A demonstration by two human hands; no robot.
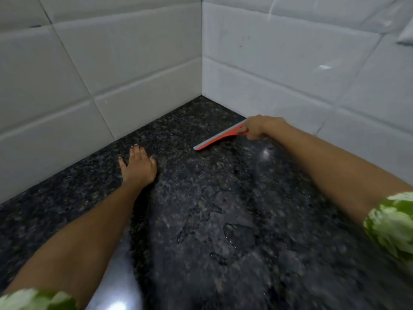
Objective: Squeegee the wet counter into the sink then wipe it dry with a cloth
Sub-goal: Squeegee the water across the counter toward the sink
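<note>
A dark speckled granite counter (212,220) fills the lower view, wet and glossy with water patches. My right hand (257,127) grips the handle of an orange squeegee (218,139) with a grey blade, near the back corner by the right wall. The blade lies on the counter and points left and toward me. My left hand (138,165) rests flat on the counter with fingers spread, near the left wall. No sink or cloth is in view.
White tiled walls (134,63) meet in a corner (202,95) behind the counter and bound it on the left and right. Green-and-white patterned sleeves (393,224) show at both lower edges.
</note>
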